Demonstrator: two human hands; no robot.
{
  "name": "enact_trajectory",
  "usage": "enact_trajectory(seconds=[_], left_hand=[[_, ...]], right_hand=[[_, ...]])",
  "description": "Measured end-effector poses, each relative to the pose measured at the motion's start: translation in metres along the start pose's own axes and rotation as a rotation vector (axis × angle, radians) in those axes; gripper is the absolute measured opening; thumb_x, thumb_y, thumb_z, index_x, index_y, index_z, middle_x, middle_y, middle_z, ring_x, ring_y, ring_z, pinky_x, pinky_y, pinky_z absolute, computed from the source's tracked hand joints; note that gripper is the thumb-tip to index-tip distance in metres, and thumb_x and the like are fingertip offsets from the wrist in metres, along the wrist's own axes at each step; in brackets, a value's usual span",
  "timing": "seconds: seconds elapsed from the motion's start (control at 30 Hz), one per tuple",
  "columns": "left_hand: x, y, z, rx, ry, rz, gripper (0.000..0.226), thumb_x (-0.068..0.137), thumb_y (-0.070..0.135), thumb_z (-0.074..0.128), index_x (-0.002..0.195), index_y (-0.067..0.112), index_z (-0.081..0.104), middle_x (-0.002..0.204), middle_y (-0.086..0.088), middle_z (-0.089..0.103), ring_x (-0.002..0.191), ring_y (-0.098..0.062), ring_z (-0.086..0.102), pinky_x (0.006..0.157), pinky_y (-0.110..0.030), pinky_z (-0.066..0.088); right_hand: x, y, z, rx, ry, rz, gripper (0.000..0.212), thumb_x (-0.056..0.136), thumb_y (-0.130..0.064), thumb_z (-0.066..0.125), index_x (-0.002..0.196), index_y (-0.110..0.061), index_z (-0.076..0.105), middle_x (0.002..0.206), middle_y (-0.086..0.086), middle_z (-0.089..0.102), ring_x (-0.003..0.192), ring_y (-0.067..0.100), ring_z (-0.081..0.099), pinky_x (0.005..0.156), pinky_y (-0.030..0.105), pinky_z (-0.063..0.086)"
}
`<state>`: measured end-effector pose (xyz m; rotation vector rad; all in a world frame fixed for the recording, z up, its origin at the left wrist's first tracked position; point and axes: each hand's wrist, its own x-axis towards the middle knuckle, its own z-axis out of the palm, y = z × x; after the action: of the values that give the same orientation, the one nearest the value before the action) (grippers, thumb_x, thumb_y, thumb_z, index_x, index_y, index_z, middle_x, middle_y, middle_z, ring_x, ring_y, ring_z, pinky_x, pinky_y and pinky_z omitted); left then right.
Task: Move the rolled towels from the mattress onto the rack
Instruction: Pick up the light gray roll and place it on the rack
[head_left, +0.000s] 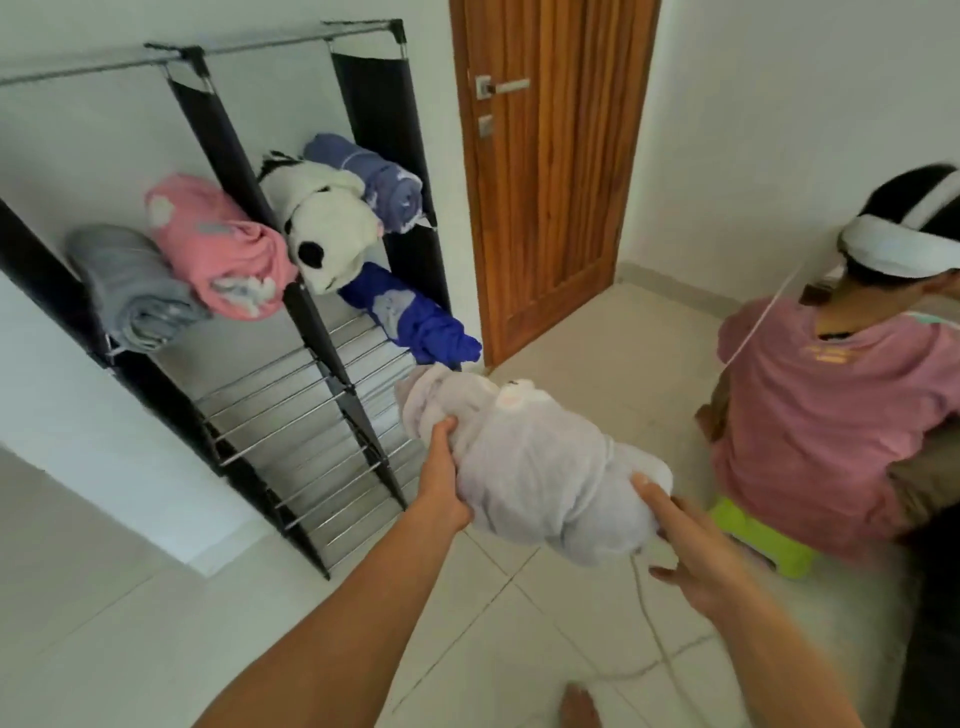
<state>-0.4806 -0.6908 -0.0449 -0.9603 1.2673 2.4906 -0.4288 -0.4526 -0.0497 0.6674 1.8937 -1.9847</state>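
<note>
I hold a pale lilac rolled towel (530, 462) in mid-air, just right of the rack's lower right shelves. My left hand (441, 478) grips its near left side and my right hand (685, 540) supports its right end from below. The black-framed rack (291, 410) with metal rod shelves stands against the white wall. Its upper shelves carry a grey roll (135, 291), a pink roll (223, 249), a white and black roll (327, 228) and a blue-grey roll (384, 182). A deep blue roll (415, 317) lies one shelf lower on the right. The mattress is not clearly in view.
A person in a pink shirt (831, 415) sits on a green stool (763, 540) at the right, close to the towel. A closed wooden door (545, 171) stands behind the rack. A thin white cable (654, 629) trails over the tiled floor. My bare foot (579, 706) shows at the bottom.
</note>
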Motion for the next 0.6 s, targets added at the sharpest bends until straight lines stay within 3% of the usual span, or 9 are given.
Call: enact_trajectory(seconds=[0.1,0.17,0.27,0.37,0.47,0.6], left_hand=[[0.034,0.026,-0.001,-0.034,0.087,-0.018,0.045,0.082,0.058,0.056,0.108,0.022,0.066,0.097,-0.008,0.071,0.088,-0.028,0.064,0.069,-0.036,0.050],[0.053,0.039,0.000,-0.040,0.141,-0.034,0.044,0.082,0.057,0.057,0.103,0.020,0.067,0.092,-0.009,0.071,0.085,-0.028,0.064,0.067,-0.035,0.050],[0.081,0.063,0.007,-0.012,0.173,-0.031,0.044,0.079,0.059,0.060,0.101,0.021,0.067,0.094,-0.009,0.071,0.089,-0.028,0.065,0.071,-0.037,0.052],[0.110,0.084,0.006,-0.014,0.173,-0.023,0.044,0.075,0.060,0.067,0.102,0.025,0.065,0.102,-0.006,0.071,0.097,-0.027,0.066,0.087,-0.041,0.053],[0.139,0.100,0.002,0.016,0.151,0.014,0.057,0.073,0.064,0.067,0.118,0.029,0.062,0.119,-0.004,0.070,0.112,-0.027,0.063,0.105,-0.049,0.045],[0.194,0.116,-0.026,0.083,0.134,-0.001,0.085,0.055,0.081,0.068,0.129,0.040,0.057,0.131,0.006,0.064,0.122,-0.027,0.058,0.106,-0.055,0.041]], right_hand=[[0.052,-0.021,0.026,0.037,-0.114,0.017,0.067,0.065,-0.059,0.072,0.123,-0.031,0.053,0.126,-0.004,0.058,0.113,0.021,0.055,0.087,0.060,0.050],[0.078,-0.034,0.042,0.086,-0.195,0.089,0.073,0.066,-0.054,0.074,0.130,-0.030,0.048,0.127,0.002,0.058,0.110,0.028,0.057,0.080,0.059,0.054],[0.115,-0.053,0.064,0.150,-0.221,0.138,0.060,0.078,-0.035,0.072,0.131,-0.017,0.051,0.118,0.008,0.063,0.104,0.032,0.061,0.076,0.052,0.058],[0.143,-0.065,0.085,0.167,-0.181,0.167,0.047,0.084,-0.026,0.068,0.126,-0.010,0.055,0.106,0.009,0.064,0.095,0.030,0.063,0.067,0.043,0.057],[0.169,-0.074,0.112,0.214,-0.156,0.198,0.038,0.087,-0.023,0.064,0.121,-0.008,0.055,0.109,0.013,0.062,0.090,0.028,0.062,0.065,0.041,0.055],[0.210,-0.078,0.157,0.291,-0.115,0.232,0.031,0.088,-0.020,0.062,0.117,-0.012,0.055,0.115,0.013,0.059,0.091,0.027,0.060,0.070,0.045,0.055]])
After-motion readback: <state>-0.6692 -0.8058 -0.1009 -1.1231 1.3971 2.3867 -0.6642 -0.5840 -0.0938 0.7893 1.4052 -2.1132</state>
